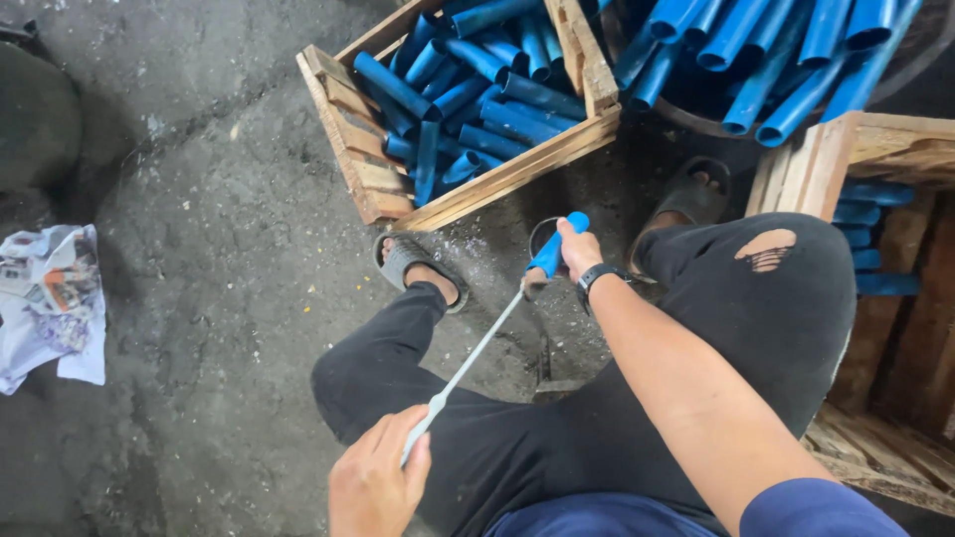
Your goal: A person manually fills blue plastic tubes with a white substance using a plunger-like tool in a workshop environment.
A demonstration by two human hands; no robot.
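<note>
concrete floor (219,278); hands (378,477) push rod (468,363) into blue tube (552,249).

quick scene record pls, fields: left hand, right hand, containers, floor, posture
left hand: left hand closed on the near end of a thin metal rod
right hand: right hand closed on a short blue pipe, at the rod's far end
containers: wooden crate of blue pipes ahead; round tub of longer blue pipes to its right; second crate at far right
floor: grey concrete; crumpled paper at left
posture: seated, knees apart, sandals on
</note>
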